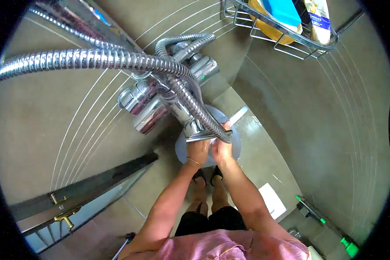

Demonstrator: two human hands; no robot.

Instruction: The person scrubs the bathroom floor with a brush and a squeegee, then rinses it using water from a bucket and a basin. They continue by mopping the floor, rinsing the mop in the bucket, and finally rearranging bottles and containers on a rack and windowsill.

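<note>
Both hands are together under the chrome faucet (193,125), above a round pale basin (182,149) on the floor. My left hand (198,151) is partly covered by the faucet and its fingers are hidden. Beside it, my right hand (221,146) is near a white handle-like piece (238,115) that sticks out over the basin's rim. The metal hose (195,106) hides part of the fingers, so what they hold cannot be made out.
A wire rack (281,32) with a blue item and packets hangs at the upper right. A dark door edge with a brass handle (66,217) stands lower left. A white object (271,201) and a green-tipped pole (329,225) are lower right.
</note>
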